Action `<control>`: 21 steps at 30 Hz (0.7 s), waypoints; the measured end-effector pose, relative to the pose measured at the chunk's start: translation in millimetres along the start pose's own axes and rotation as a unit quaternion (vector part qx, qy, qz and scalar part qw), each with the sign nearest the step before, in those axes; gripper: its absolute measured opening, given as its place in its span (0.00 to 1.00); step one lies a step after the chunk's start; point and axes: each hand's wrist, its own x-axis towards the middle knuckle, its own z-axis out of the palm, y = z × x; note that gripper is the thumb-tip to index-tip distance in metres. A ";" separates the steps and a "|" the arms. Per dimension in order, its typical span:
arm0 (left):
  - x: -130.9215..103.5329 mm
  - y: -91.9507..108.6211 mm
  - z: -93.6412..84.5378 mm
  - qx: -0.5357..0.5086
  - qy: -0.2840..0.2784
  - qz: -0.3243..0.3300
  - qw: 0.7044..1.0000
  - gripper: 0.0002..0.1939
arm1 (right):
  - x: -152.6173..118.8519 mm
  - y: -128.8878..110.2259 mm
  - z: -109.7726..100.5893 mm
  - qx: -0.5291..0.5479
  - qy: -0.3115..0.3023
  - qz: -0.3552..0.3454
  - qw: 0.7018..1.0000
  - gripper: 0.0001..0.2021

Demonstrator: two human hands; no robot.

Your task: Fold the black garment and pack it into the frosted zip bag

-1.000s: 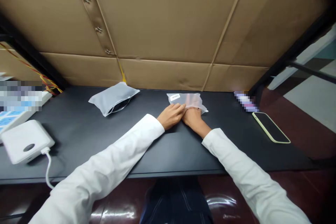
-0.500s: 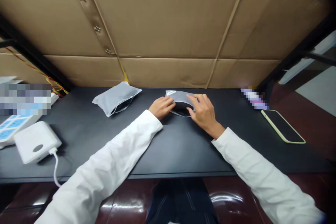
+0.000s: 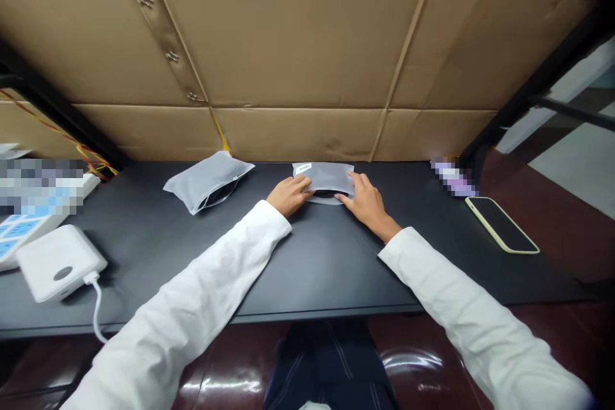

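A packing or light-assembly workstation in a workshop or warehouse. A black workbench (image 3: 317, 256) runs across in front of the person, backed just beyond the hands by a wall of flattened brown cardboard sheets (image 3: 298, 45). Left of the hands lie a frosted plastic pouch (image 3: 207, 179), a white power strip (image 3: 29, 230) and a plugged-in white device (image 3: 58, 262). Black metal shelving posts (image 3: 528, 90) rise to the right.

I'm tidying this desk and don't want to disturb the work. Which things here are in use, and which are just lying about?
In use:
left hand
right hand
frosted pouch, held at both ends

Lying about:
second pouch
phone
white charger
power strip
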 end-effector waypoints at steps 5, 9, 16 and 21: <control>-0.2 2.8 2.1 0.000 -0.015 -0.074 0.997 0.15 | 0.8 6.6 -7.8 0.041 -0.007 -0.025 0.999 0.26; -5.1 -7.6 2.0 0.039 -0.012 -0.096 0.995 0.16 | -0.2 11.0 -12.0 0.092 -0.029 -0.140 0.986 0.23; -5.9 -6.0 -1.2 -0.040 0.034 -0.003 0.999 0.14 | -0.4 12.9 -6.0 0.068 -0.016 -0.232 0.970 0.16; 3.9 23.4 -5.9 -0.090 0.034 0.013 0.995 0.13 | -3.0 2.6 -5.9 0.063 0.003 -0.276 0.959 0.12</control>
